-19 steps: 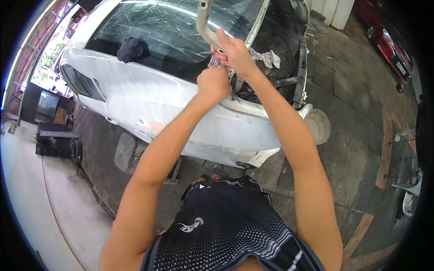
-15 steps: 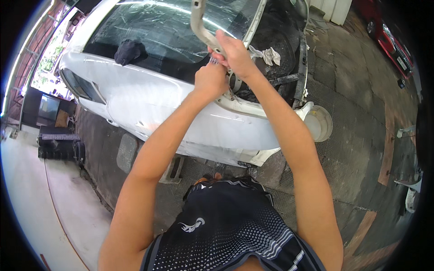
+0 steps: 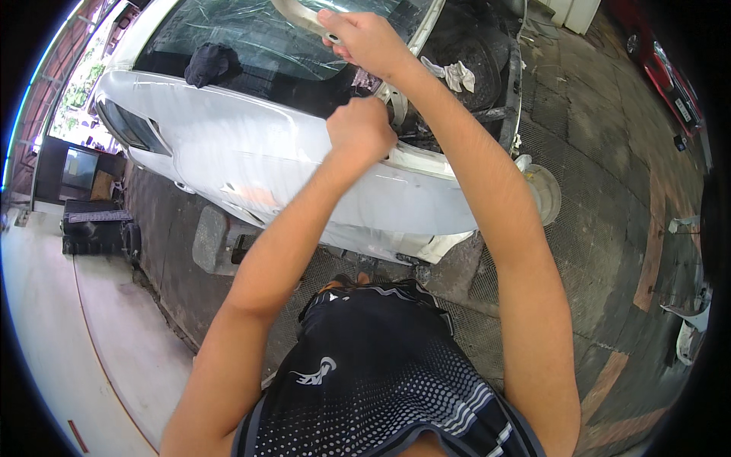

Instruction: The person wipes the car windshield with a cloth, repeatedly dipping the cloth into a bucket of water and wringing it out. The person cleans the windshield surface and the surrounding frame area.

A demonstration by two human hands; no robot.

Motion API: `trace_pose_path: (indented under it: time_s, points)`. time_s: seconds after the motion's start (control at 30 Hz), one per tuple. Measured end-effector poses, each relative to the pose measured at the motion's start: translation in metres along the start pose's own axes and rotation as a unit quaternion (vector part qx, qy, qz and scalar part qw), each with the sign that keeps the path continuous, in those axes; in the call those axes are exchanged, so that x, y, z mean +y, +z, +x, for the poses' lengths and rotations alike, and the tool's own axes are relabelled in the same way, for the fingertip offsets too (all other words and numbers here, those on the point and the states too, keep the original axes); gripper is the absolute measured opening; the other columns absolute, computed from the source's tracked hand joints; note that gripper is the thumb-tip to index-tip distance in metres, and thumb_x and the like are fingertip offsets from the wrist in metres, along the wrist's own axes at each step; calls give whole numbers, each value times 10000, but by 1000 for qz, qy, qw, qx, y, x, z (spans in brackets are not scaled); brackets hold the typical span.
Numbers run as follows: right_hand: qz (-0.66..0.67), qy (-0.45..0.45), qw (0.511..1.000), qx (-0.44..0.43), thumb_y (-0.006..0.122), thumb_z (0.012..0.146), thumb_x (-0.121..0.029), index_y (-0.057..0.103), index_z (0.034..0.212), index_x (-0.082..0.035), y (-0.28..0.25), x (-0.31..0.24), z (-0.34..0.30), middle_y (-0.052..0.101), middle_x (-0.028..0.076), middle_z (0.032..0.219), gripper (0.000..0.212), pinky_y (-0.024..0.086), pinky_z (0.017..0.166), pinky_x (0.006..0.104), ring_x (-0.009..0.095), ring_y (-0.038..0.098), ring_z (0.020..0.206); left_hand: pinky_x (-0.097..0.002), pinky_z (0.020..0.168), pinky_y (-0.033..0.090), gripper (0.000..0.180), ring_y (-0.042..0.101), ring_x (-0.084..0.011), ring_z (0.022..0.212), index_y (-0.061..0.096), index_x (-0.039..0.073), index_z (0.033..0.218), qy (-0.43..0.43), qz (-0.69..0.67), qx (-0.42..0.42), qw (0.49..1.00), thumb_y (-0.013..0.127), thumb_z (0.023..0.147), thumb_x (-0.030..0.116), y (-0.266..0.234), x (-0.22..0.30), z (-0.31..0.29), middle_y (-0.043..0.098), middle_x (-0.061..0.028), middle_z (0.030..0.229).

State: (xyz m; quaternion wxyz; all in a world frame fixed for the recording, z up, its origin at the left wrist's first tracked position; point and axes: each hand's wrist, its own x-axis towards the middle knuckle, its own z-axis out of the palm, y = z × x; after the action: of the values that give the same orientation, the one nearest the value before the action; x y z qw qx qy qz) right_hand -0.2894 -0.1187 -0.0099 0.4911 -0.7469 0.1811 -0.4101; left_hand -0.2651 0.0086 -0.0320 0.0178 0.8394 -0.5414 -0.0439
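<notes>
Both arms reach over the rear side of a white car (image 3: pixel 251 160) with dull, patchy paint. My right hand (image 3: pixel 371 47) is raised above the rear window (image 3: pixel 251 46), its fingers wrapped round the end of a curved whitish metal hinge arm (image 3: pixel 297 15). The far part of that arm runs out of the top of the picture. My left hand (image 3: pixel 359 131) is a closed fist, lower down at the corner of the trunk opening (image 3: pixel 426 145). Whatever its fingers hold is hidden behind the knuckles.
A dark cap (image 3: pixel 212 65) lies at the window's edge. A white rag (image 3: pixel 458 76) sits in the trunk opening. A pale bucket (image 3: pixel 544 194) stands by the car's rear corner. A grey block-like piece (image 3: pixel 211 240) is on the floor. A red car (image 3: pixel 666 84) stands far right.
My right hand has risen up and left, tilting the hinge arm farther over the window. My hands, close together before, are now apart. My left hand stays closed near the trunk corner.
</notes>
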Motion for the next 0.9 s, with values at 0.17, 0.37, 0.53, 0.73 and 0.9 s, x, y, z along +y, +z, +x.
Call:
trace_pose_path:
  time_s: [0.17, 0.37, 0.53, 0.73, 0.9]
  points:
    - [-38, -9, 999, 18, 496, 1028, -663, 810, 922, -66, 8, 8, 9, 711, 63, 722, 683, 533, 747, 367, 220, 687, 732, -487, 894, 613, 224, 754, -425, 1030, 767, 33, 989, -21, -15, 37, 999, 736, 865, 217, 6, -5, 9, 768, -229, 1075]
    - [-57, 7, 998, 6, 484, 1023, -672, 823, 930, -118, 7, 7, 7, 706, 64, 709, 656, 540, 763, 402, 259, 697, 741, -451, 823, 633, 191, 782, -376, 958, 782, 50, 962, 26, 10, 80, 996, 794, 815, 171, 10, -7, 24, 784, -183, 1019]
    - [-56, 8, 998, 2, 467, 1014, -701, 825, 913, -122, 8, 0, 9, 698, 70, 684, 687, 549, 789, 419, 279, 706, 751, -448, 799, 633, 184, 785, -357, 941, 778, 62, 961, 112, 25, 137, 984, 791, 823, 182, 19, -25, 53, 787, -168, 1019]
    - [-52, -6, 998, 22, 521, 1074, -537, 756, 889, -28, 2, 3, 9, 762, 142, 794, 591, 513, 764, 446, 301, 667, 716, -474, 915, 612, 321, 754, -392, 1072, 761, 39, 1096, 38, -11, -23, 999, 772, 822, 204, -6, -16, 16, 769, -200, 1149]
    - [-16, 8, 1000, 9, 536, 1073, -409, 734, 904, -12, -3, -9, 3, 658, 84, 702, 475, 474, 654, 371, 180, 615, 678, -480, 929, 605, 268, 751, -415, 1060, 782, 52, 1052, 22, -72, 37, 996, 747, 834, 204, -33, -42, 12, 768, -217, 1128]
